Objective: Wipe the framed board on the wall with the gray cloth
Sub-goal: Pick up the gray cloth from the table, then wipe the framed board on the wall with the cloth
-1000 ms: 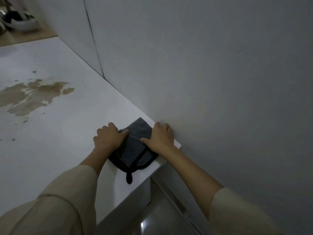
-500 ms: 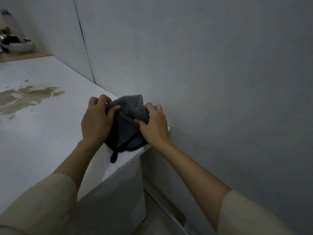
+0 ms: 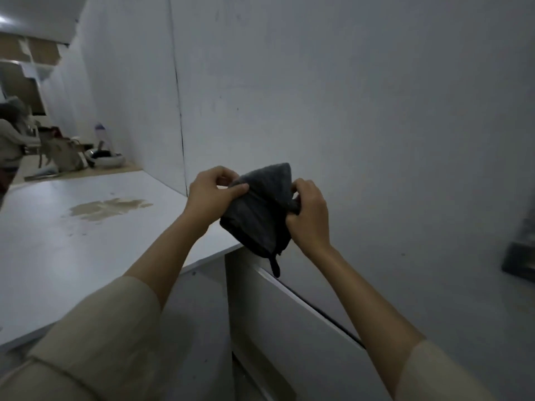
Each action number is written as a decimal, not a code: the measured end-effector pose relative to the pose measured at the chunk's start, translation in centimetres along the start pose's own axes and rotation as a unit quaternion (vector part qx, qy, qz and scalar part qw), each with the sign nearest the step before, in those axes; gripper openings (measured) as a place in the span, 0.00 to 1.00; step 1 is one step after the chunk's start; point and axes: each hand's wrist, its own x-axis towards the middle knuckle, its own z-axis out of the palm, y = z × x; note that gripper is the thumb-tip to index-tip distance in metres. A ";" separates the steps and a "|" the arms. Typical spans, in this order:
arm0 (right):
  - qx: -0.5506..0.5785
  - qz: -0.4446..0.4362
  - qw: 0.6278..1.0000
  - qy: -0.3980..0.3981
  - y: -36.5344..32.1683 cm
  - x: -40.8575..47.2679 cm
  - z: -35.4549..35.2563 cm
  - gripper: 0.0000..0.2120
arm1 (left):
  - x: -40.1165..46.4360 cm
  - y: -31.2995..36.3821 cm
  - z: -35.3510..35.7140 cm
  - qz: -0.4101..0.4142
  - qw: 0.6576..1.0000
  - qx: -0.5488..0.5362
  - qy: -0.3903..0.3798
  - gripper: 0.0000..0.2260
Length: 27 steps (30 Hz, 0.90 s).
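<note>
Above the corner of a stained white counter (image 3: pixel 86 241) along a plain grey wall (image 3: pixel 376 111), the left hand (image 3: pixel 208 195) and right hand (image 3: pixel 308 212) each pinch the folded gray cloth (image 3: pixel 260 215) at centre frame, apparently readying it, with the framed board perhaps the blurred edge at 3 o'clock.

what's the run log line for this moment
left hand: holds gray cloth | right hand: holds it too | cloth: off the counter

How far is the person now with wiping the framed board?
Done: the gray cloth is off the white counter. In hand: left hand and right hand both grip it in the air near the wall. Left: all the wiping; no framed board is clearly in view.
</note>
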 end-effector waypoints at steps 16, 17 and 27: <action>0.142 0.003 0.988 0.069 -8.1 -4.4 -22.3 0.18 | -8.5 21.6 8.9 -0.040 0.946 -0.313 -0.072 0.10; 0.153 0.000 0.986 0.068 -8.2 -4.6 -23.4 0.18 | -9.0 22.4 9.5 -0.036 0.942 -0.322 -0.083 0.07; 0.066 0.059 0.964 0.252 -8.2 -4.8 -33.0 0.10 | -16.0 26.3 12.0 0.236 0.937 -0.248 -0.070 0.13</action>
